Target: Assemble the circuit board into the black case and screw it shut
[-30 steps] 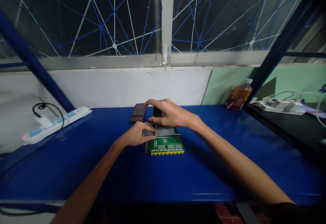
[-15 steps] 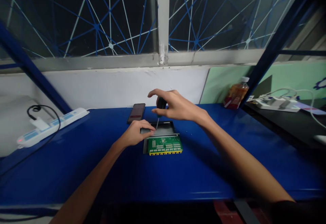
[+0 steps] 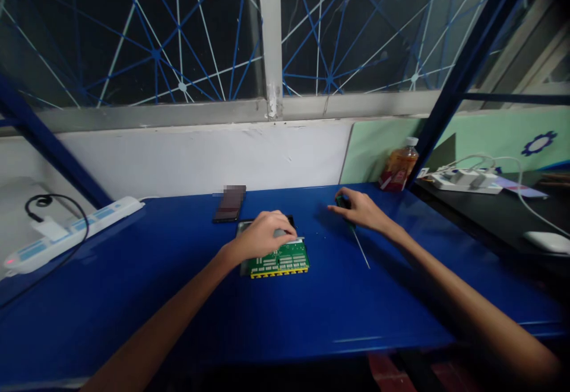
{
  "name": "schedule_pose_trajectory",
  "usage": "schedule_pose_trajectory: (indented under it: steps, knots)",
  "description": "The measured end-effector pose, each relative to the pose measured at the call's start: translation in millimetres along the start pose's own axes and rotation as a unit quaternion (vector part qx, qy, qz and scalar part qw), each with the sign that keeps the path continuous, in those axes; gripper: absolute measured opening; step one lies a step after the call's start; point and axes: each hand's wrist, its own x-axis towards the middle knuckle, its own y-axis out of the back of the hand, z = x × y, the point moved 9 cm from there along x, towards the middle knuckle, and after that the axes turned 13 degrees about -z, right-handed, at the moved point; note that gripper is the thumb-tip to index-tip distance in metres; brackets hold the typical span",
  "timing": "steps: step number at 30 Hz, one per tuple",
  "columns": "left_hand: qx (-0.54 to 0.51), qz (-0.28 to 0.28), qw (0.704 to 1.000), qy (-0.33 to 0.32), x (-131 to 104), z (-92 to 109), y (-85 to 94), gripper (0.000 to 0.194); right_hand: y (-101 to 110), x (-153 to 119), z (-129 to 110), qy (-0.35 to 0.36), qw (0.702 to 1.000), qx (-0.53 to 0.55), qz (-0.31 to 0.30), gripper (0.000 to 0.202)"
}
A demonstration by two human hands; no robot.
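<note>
A green circuit board (image 3: 291,259) with a yellow connector row along its front edge lies on the table, joined to a dark metal case (image 3: 243,225) behind it. My left hand (image 3: 267,234) reaches over the case. Its thumb and fingers close together near the metal strip (image 3: 299,240) between case and board; the fingertips hide whatever they pinch. To the right of the board, my right hand (image 3: 361,209) has its fingers round the dark green handle of a screwdriver (image 3: 361,250). The thin shaft slants down toward the front right, low over the table.
A phone (image 3: 230,204) lies behind the case on the blue table (image 3: 285,321). On the left is a white power strip (image 3: 104,217) with a black cable. At the back right stand a drink bottle (image 3: 401,165) and another power strip (image 3: 465,183). Tiny pale bits lie right of the case.
My right hand has taken the screwdriver from the case out to the right and down toward the table. My left hand has shifted right along the case. The view has turned slightly right.
</note>
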Motion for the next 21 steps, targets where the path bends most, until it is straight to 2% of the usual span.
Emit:
schedule_pose_trajectory:
  steps: [4,7,10,12,15,21]
  knots:
    - [0.109,-0.053,0.993,0.004,36.3,11.6,-24.5,0.017,-33.5,4.6,20.0,-0.05,0.997,-0.027,-0.05,0.034]
    - [0.164,-0.064,0.984,0.004,54.0,13.9,-41.1,0.015,-44.2,3.9,15.4,-0.052,0.993,-0.078,-0.065,0.037]
    - [0.183,-0.058,0.981,0.005,61.4,12.8,-48.3,0.014,-48.8,2.3,12.7,-0.058,0.991,-0.096,-0.073,0.038]
    - [0.185,-0.05,0.981,0.012,60.8,11.7,-46.2,0.014,-50.2,1.3,13.1,-0.066,0.99,-0.103,-0.075,0.038]
    - [0.177,-0.033,0.983,0.022,51.6,11.0,-34.0,0.015,-51.3,0.2,13.4,-0.073,0.988,-0.114,-0.077,0.041]
    - [0.119,-0.001,0.992,0.046,5.4,-3.7,2.7,0.02,-51.5,-0.4,8.4,-0.083,0.986,-0.122,-0.08,0.044]
